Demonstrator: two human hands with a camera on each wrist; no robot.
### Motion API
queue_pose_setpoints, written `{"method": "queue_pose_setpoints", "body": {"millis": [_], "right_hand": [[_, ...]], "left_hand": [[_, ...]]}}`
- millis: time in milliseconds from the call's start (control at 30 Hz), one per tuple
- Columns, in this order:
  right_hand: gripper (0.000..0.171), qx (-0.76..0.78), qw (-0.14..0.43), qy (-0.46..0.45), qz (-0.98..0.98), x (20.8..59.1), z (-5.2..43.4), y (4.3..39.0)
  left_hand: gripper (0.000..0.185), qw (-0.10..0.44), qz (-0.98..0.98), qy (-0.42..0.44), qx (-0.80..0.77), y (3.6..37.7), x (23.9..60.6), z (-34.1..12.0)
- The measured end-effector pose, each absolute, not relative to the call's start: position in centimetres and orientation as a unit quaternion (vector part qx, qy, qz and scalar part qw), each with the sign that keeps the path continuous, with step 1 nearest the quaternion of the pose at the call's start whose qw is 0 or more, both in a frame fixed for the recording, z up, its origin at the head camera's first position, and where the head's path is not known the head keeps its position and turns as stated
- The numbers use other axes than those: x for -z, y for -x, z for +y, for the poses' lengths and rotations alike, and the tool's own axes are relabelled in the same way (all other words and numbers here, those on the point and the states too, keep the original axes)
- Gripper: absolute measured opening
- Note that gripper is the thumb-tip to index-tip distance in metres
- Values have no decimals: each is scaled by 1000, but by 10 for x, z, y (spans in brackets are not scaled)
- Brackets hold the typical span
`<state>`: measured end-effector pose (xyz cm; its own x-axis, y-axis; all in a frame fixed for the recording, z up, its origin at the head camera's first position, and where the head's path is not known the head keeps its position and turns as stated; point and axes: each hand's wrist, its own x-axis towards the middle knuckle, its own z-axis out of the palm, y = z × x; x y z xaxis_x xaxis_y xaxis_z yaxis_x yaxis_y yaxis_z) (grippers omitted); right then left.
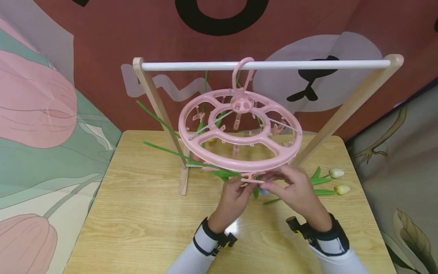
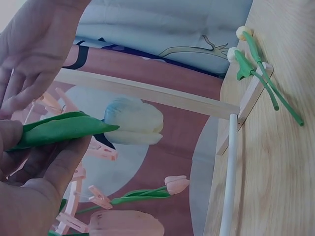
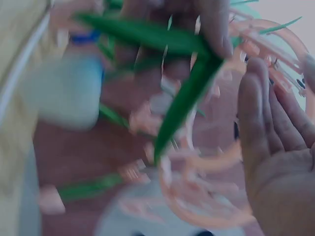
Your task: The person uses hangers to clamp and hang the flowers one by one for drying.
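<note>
My left hand [image 1: 234,201] holds an artificial tulip by its green leaves [image 2: 59,130] and stem, under the front rim of a round pink clip hanger [image 1: 236,165]. The white and pale-blue bloom [image 2: 134,121] points down; in the head view the hands mostly hide it. My right hand [image 1: 298,190] is right beside it, thumb and fingers pinching a pink clothespin [image 1: 252,177] at the hanger's front edge. Other pink tulips [image 2: 177,185] hang bloom-down from the hanger's clips, their green stems [image 1: 164,149] sticking out at the left.
The hanger hooks over the white rod [image 1: 315,65] of a wooden-legged rack [image 1: 349,104] on the wood-grain table [image 1: 137,220]. Two loose tulips, one white [image 1: 337,173] and one pale yellow [image 1: 342,189], lie at the right. A printed cloth [image 1: 102,45] hangs behind.
</note>
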<state>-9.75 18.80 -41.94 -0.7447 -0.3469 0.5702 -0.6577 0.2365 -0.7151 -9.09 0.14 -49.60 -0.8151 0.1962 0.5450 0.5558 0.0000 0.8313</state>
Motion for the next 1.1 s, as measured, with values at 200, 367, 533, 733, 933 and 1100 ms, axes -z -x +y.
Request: {"method": "queue_pose_setpoints", "body": {"millis": [200, 367, 533, 733, 933, 1100], "right_hand": [[52, -377, 395, -276, -791, 410, 209, 107], [59, -310, 361, -263, -839, 397, 233, 137], [47, -273, 284, -297, -870, 394, 248, 161], [30, -268, 288, -298, -870, 398, 253, 152], [53, -253, 325, -309, -858, 392, 248, 135], [50, -266, 369, -333, -826, 385, 239, 124]], "left_hand": [[23, 124, -702, 271, 647, 90, 493, -1], [24, 138, -715, 274, 629, 89, 492, -4], [23, 136, -713, 284, 626, 86, 491, -5], [23, 128, -709, 278, 635, 80, 497, -8], [20, 146, -693, 281, 647, 83, 498, -16], [18, 157, -688, 266, 657, 88, 498, -24]]}}
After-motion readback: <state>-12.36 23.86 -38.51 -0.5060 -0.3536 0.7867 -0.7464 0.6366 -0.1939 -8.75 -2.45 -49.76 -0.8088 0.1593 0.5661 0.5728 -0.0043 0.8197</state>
